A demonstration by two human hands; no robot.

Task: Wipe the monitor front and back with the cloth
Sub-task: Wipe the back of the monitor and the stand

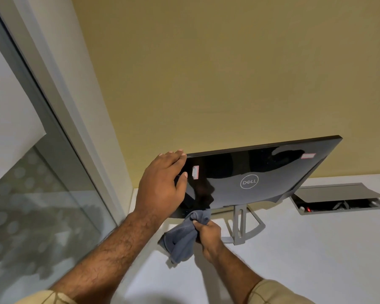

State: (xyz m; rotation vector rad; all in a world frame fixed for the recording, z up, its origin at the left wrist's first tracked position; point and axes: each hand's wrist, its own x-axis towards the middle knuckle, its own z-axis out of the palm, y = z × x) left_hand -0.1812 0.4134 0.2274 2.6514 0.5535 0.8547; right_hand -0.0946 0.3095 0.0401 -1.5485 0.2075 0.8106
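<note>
- Mustard-yellow wall [228,73] and a frosted glass partition [31,194] close in a white desk [316,249], with the partition along its left side.
- Standing on the desk on a grey metal stand [242,229], the Dell monitor [261,178] shows its glossy black back to the camera, logo in the middle and small stickers near each upper corner.
- Its long axis runs left to right and appears tilted in this view, the right end sitting higher in the frame than the left.
- The left hand [162,185] clasps the monitor's upper-left corner, fingers curled over the top edge and thumb pressed on the back panel, apparently steadying it.
- The right hand [207,233] clutches a bunched grey cloth [184,235], whose top touches the monitor's lower-left edge, just below the left hand.
- From the cloth, nearly all of the back panel stretches rightward and upward, so the wipe most likely needs to travel along the long axis away from both hands; the right hand is the nearer one to that surface.
- Behind the monitor's right end, an open cable hatch [338,200] is set into the desk, well apart from the hands.
- The screen side faces away and is hidden.
</note>
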